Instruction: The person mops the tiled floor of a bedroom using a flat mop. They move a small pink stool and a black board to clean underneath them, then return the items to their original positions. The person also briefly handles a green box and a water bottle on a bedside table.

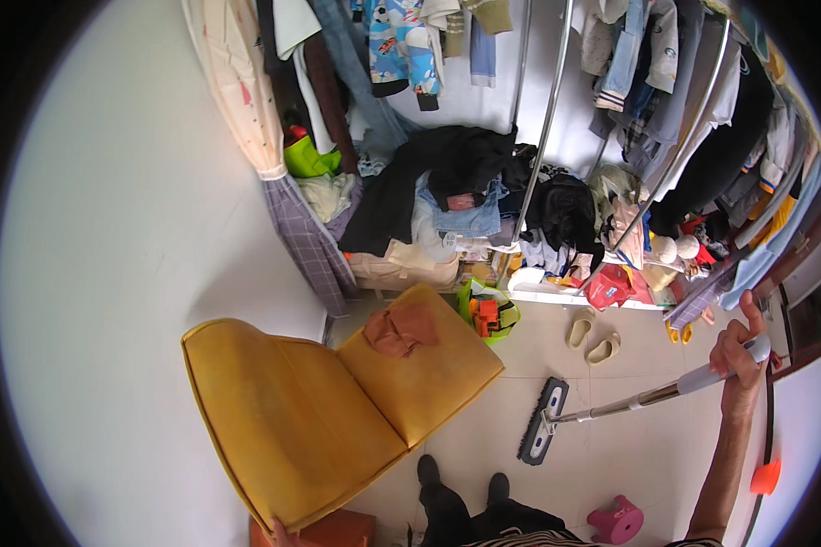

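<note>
My right hand [739, 352] is closed around the grey grip of a flat mop [646, 398], with one finger raised. The mop has a telescopic metal pole. Its dark fringed head [544, 420] lies on the tiled floor ahead of my feet. At the bottom edge, my left hand [284, 534] is mostly cut off, its visible fingers on the rim of a mustard-yellow armless chair [315, 410]. The chair is turned at an angle beside the white wall. A crumpled brown patch or cloth [401, 329] shows on its seat.
Clothes hang from metal rails above a heaped pile of clothing [465, 164]. In front are a green bag with orange toys [489, 314] and beige clogs [592, 338]. A pink stool [616, 521] stands at right, an orange-brown box-like piece [342, 528] below the chair.
</note>
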Demonstrator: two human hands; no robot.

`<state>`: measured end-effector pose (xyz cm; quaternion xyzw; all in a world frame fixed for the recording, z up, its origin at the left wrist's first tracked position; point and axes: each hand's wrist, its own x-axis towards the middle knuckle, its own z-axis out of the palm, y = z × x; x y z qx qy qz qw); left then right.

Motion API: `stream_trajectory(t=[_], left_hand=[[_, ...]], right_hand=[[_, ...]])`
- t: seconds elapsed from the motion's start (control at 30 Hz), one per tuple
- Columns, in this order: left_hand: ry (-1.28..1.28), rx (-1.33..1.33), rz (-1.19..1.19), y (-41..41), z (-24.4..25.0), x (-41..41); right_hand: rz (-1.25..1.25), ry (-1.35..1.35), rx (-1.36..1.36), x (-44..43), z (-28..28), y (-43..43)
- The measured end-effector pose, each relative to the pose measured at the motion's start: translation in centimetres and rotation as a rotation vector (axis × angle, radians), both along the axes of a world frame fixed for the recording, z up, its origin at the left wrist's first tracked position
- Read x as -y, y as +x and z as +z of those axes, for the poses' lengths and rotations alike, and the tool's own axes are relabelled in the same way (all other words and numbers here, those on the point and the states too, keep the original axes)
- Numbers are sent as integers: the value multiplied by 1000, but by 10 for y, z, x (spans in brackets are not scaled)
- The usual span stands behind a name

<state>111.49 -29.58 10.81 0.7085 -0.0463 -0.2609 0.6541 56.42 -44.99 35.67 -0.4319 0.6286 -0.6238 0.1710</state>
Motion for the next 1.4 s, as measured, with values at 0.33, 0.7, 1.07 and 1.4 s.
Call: stream_trajectory(t=[0.33, 0.7, 1.07, 1.4], left_hand=[[322, 381, 212, -50, -4, -84], [294, 776, 300, 0, -33, -56], [262, 503, 194, 95, -4, -57], [620, 914, -188, 192, -2, -62]], right_hand=[[102, -84, 12, -36, 2, -63], [174, -49, 97, -45, 11, -42], [211, 59, 88, -5, 18, 1], [189, 58, -19, 6, 0, 25]])
